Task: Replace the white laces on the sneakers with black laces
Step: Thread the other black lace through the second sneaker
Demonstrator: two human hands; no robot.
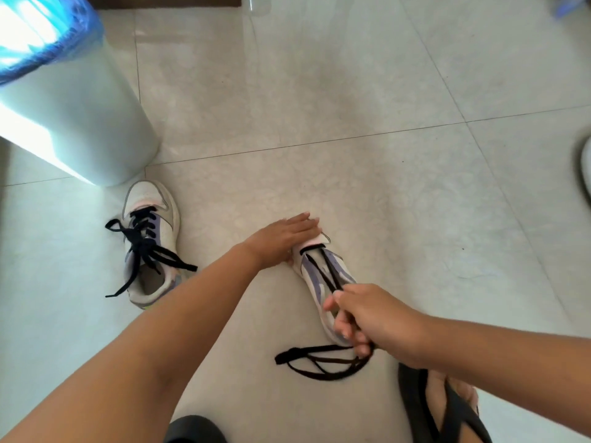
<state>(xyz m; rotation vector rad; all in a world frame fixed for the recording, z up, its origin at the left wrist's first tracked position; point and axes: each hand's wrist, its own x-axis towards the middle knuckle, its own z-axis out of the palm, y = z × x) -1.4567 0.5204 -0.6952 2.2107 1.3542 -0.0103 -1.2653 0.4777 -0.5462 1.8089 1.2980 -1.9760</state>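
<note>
Two sneakers on a beige tiled floor (351, 91), well apart from each other. Left sneaker (150, 244) sits near the floor's left edge, just beside a pale cylindrical bin (80, 123) with a blue bag liner (41, 33); toe points away from the camera. It is already laced with a black lace (144, 251), ends loose and spilling over both sides of the shoe onto the tiles. Right sneaker (323, 276) lies near the middle of the floor, toe away from the camera, white with purple panels and a pink tongue top. Left hand (284, 235) rests flat on its toe, fingers straight and together, palm down, pressing the shoe to the floor. Right hand (361, 314) is over the heel end of the same shoe, fingers curled round the second black lace (319, 362), gripping it. That lace runs across the lowest eyelets near the toe, then both strands come back along the tongue into the right hand; the slack hangs below the hand and loops on the floor just beside the heel. Heel of the shoe is mostly hidden by the right hand. At the floor's bottom edge a foot in a black sandal (441, 410) shows on the right, and another dark sandal toe (195, 430) near the bottom middle. A blurred white object (585, 167) is cut off at the right edge, cannot tell what it is.
</note>
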